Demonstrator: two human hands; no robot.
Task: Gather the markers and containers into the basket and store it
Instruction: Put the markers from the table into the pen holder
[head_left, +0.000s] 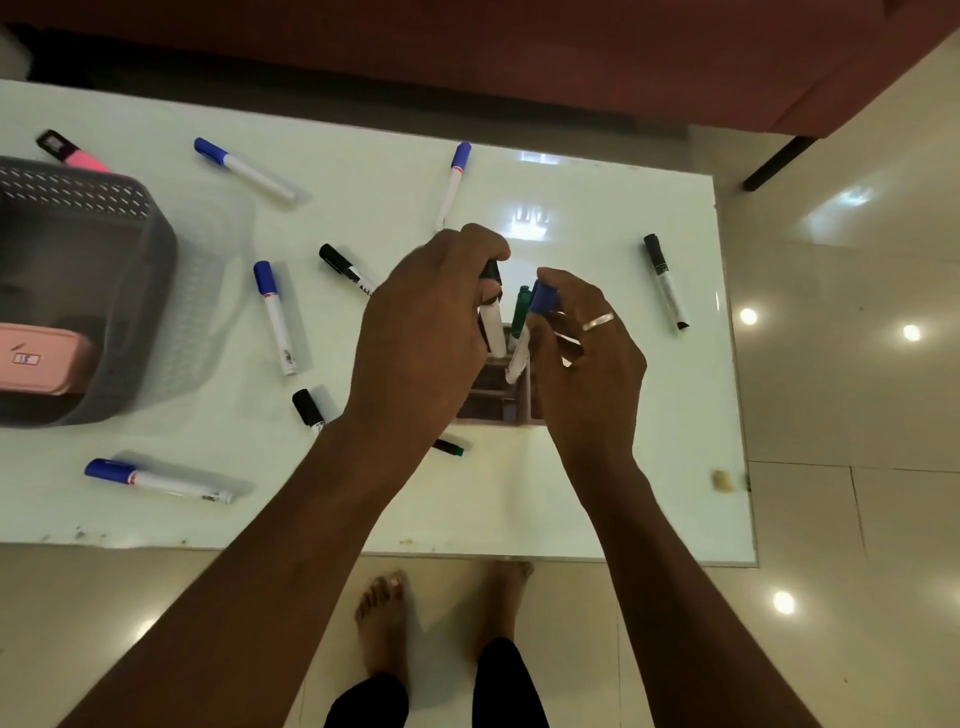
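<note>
Judging by the spread, barely past the start: one container binned, nearly every marker still loose, holder not yet moved, storing not yet begun.

Well left of the grip, grey basket (78, 197), perforated plastic walls and rounded corners, already holding a pink container (41, 364), smooth, matte and soft-edged. Just behind that basket, pink highlighter (72, 150), flat-bodied with a dark cap.

Between basket and grip, lying flat on the glossy glass table (623, 493): long blue marker (244, 169), second blue marker (275, 317), near-edge blue marker (156, 480), all round white barrels with slick plastic caps; closer in, two black-capped ones partly hidden by the left forearm.

At the grip itself, left hand (426, 322) curled round a black-capped marker (492, 322), cap up. Beside it, green marker (519, 322) upright; cannot tell which hand, if either, touches it. Right hand (587, 353), ringed, pinching a blue-capped marker (543, 299) near the cap.

Directly beneath the grip, brown holder (493, 395), rigid, with square compartments, mostly covered.

Right of the grip, well apart, lone black marker (666, 280), clear-barrelled, lying flat.
</note>
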